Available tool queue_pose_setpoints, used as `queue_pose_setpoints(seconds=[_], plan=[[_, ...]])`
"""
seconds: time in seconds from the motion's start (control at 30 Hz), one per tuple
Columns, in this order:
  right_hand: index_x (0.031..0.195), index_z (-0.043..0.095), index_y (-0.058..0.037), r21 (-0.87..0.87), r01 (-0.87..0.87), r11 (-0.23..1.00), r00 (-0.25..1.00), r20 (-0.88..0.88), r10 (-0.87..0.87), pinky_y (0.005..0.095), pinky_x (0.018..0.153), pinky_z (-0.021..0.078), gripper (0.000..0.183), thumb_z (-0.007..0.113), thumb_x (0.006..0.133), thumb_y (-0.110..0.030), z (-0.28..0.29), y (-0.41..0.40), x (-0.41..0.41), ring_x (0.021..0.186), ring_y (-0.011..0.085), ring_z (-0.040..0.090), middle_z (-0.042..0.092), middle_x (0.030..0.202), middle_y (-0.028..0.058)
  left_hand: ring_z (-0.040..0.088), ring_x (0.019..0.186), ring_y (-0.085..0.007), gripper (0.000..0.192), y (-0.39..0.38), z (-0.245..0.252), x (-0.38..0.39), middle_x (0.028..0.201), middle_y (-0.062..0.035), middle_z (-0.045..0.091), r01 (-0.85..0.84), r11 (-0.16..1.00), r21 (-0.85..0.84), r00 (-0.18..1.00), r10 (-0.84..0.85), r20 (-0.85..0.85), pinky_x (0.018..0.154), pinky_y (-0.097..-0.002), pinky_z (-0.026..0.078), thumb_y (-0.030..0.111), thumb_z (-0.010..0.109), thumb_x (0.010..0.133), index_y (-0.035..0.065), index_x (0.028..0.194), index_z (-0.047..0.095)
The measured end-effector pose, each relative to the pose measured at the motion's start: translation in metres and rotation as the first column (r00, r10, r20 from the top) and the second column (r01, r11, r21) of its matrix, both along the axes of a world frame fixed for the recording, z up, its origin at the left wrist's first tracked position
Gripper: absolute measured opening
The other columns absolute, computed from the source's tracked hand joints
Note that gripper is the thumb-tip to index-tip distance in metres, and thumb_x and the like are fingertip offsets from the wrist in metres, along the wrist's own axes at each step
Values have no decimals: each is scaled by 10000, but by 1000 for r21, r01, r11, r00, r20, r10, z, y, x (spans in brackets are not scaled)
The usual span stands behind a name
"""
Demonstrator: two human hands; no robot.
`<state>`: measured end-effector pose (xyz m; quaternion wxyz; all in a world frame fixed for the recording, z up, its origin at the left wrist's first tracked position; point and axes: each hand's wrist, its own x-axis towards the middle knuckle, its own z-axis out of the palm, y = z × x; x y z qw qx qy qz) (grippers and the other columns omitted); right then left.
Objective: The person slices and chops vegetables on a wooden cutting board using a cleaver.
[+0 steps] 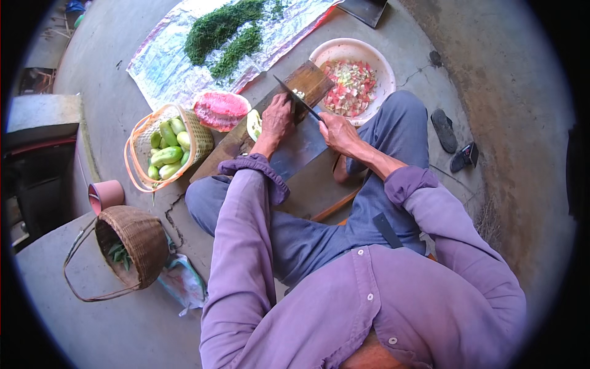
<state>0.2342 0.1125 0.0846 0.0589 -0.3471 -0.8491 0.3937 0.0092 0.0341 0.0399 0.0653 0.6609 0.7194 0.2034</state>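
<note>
My right hand (340,133) grips the handle of a kitchen knife (297,98). The blade slants across a worn wooden chopping board (318,83). Close against the blade, the curled fingers of my left hand (279,114) press down on the board; whatever lies under them is hidden. Small pale chopped pieces (298,93) sit just beyond the blade. Beside my left wrist lies a cut piece of pale, green-skinned vegetable (254,124). The board's far end reaches the rim of a pale plastic basin (389,76), which holds chopped pink, white and pale green pieces (350,87).
Left of the board are a watermelon half (221,110) and a woven plastic basket (203,136) of green cucumber-like vegetables (167,156). Further left stand a pink bucket (109,193) and a wicker basket (147,244) with leaves. Chopped greens (221,27) cover a plastic sheet (161,60). Dark shoes (444,131) lie right.
</note>
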Motion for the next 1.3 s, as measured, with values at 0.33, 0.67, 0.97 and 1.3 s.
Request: queue_pose_setpoints(seconds=[0.33,0.67,0.97,1.3], plan=[[1225,651,-34,10,3,1000,995,-103,-2,607,733,508,260,614,1019,-188,10,-7,8,847,527,681,689,872,306,595,1309,-329,452,-4,-5,-4,1354,-137,634,-30,999,11,998,30,46,1025,-423,572,105,733,831,8,1269,680],[1110,632,-14,0,2,1000,999,-46,-2,600,710,512,204,600,1030,-199,8,-1,1,845,520,686,680,840,297,586,1311,-358,367,-5,-3,3,1354,-159,636,-56,998,-23,995,58,82,1033,-447,558,144,694,910,2,1248,685],[1114,643,-10,23,8,1000,996,-86,-6,599,722,511,206,615,1020,-191,8,-3,5,846,530,678,674,848,306,591,1286,-366,318,-3,0,4,1335,-163,639,-41,999,13,995,40,96,1007,-449,558,153,689,924,7,1206,691],[1120,650,-4,82,18,996,986,-169,-4,595,678,508,205,631,1012,-178,6,-7,5,796,520,681,668,813,299,576,1314,-333,496,-7,-11,-2,1345,-144,619,-17,999,38,1000,17,1,1018,-413,577,94,767,788,-14,1262,667]])
